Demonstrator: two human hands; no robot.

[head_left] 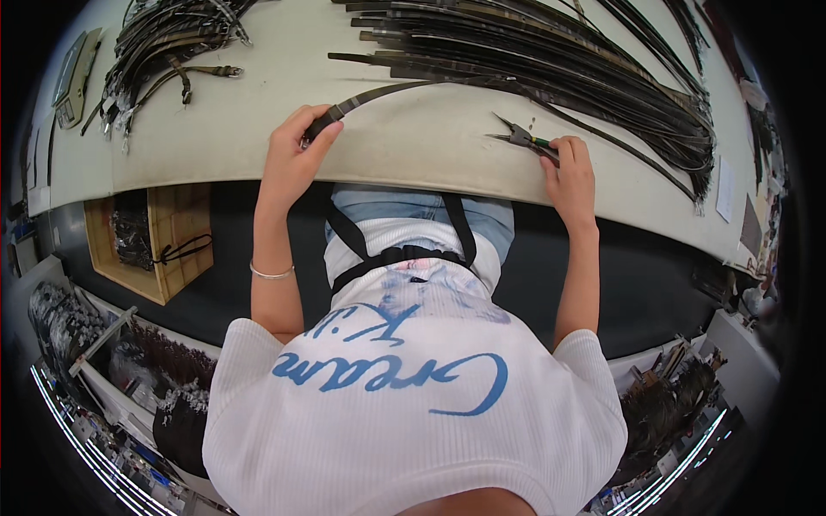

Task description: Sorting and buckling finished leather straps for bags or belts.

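Observation:
My left hand (298, 150) is closed around the end of a dark belt (368, 95), near the front edge of the pale table. A bit of shiny metal shows under its fingers, partly hidden. From there the strap arcs up and right toward a pile of similar straps. My right hand (571, 172) grips pliers (521, 135) with thin pointed jaws and a touch of green on the handle. The jaws are spread apart and point left, over the table top. No strap lies between them.
Long dark straps (551, 52) lie in a thick pile across the back and right. At the back left is a heap of buckled belts (163, 43), beside a flat greenish device (77, 79). Below the table's left edge stands a wooden box (176, 245) with dark goods inside.

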